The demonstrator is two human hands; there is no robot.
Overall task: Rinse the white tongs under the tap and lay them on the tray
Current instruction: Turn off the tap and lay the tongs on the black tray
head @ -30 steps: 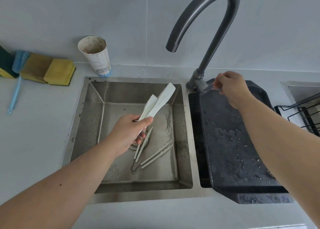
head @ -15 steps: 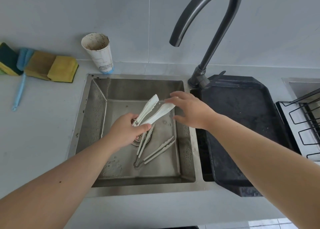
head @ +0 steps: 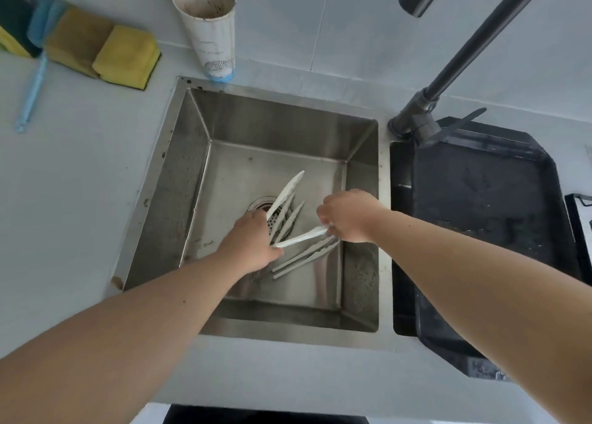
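White tongs point(head: 288, 189) are held low inside the steel sink point(head: 362, 180), their two arms spread wide apart. My left hand point(head: 248, 244) grips them at the hinge end, over the drain. My right hand point(head: 347, 215) pinches the tip of the lower arm. Two more pale tongs point(head: 304, 257) lie on the sink floor beneath. The dark tap point(head: 455, 61) rises at the right rear, with no water visible from its spout. The black tray point(head: 487, 205) sits over the right basin.
A stained paper cup point(head: 208, 29) stands behind the sink. Yellow sponges point(head: 105, 52) and a blue brush point(head: 35, 77) lie on the counter at the far left. A black wire rack's edge point(head: 581, 218) shows at the right border.
My right hand left the tap lever, crossed to the sink and took hold of one tong arm. Both hands lowered the tongs toward the sink floor and spread the arms. The view tilted downward.
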